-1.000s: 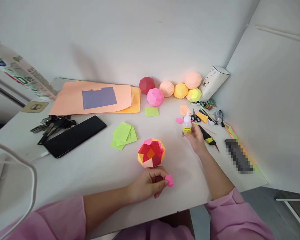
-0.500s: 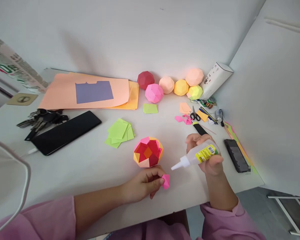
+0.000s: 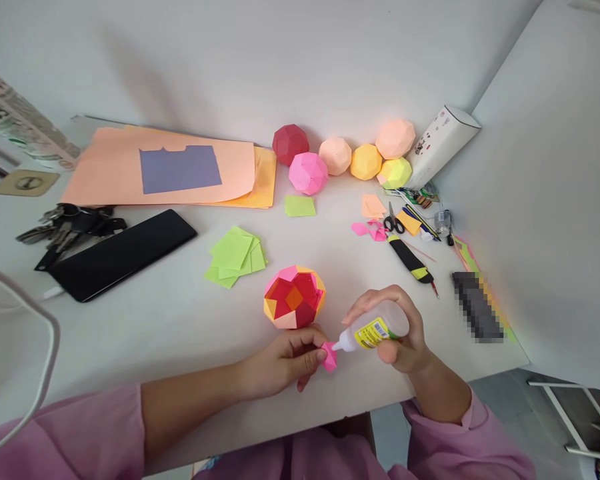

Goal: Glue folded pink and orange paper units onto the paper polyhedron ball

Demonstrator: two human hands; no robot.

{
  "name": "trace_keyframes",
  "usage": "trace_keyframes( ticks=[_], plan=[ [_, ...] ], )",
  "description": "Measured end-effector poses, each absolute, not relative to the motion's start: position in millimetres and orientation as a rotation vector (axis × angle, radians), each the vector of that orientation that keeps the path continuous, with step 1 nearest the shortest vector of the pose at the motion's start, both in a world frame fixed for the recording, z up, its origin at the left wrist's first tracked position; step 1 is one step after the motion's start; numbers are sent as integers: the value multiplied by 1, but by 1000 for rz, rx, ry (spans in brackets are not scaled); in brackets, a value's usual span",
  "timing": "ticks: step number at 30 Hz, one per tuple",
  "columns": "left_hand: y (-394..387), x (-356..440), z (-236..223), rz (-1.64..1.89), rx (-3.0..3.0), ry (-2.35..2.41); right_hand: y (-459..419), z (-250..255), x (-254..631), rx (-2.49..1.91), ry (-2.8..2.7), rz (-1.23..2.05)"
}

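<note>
Near the table's front edge, my left hand (image 3: 293, 360) pinches a small folded pink paper piece (image 3: 330, 358) between thumb and fingers. My right hand (image 3: 397, 327) is closed around a glue bottle (image 3: 373, 329) with a yellow label. The bottle is tilted, and its white nozzle meets the pink paper, or nearly so; I cannot tell if they touch. Just behind my left hand sits an open paper bowl shape (image 3: 294, 298) of red, pink, yellow and peach facets, hollow side up.
Green paper squares (image 3: 236, 257) lie left of the bowl shape. Faceted paper balls (image 3: 309, 173) line the wall. Scissors (image 3: 394, 220) and a black-yellow cutter-like tool (image 3: 413, 260) lie at right. A black phone (image 3: 125, 255), keys (image 3: 73, 230) and peach paper sheets (image 3: 115, 167) are at left.
My right hand has lifted the glue bottle from the right, turned it sideways and brought its nozzle to the pink paper. My left hand keeps its pinch on the piece.
</note>
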State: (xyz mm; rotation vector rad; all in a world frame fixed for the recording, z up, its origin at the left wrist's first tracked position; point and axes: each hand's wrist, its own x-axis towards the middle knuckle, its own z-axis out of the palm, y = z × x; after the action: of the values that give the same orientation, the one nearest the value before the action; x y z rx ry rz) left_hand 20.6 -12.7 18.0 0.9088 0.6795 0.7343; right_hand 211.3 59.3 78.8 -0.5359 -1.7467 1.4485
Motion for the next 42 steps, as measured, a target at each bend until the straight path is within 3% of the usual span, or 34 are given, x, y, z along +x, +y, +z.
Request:
trace_keyframes(
  ticks=[42],
  plan=[
    [-13, 20, 17, 745, 896, 660, 60, 77, 212, -389, -1738, 1521]
  ],
)
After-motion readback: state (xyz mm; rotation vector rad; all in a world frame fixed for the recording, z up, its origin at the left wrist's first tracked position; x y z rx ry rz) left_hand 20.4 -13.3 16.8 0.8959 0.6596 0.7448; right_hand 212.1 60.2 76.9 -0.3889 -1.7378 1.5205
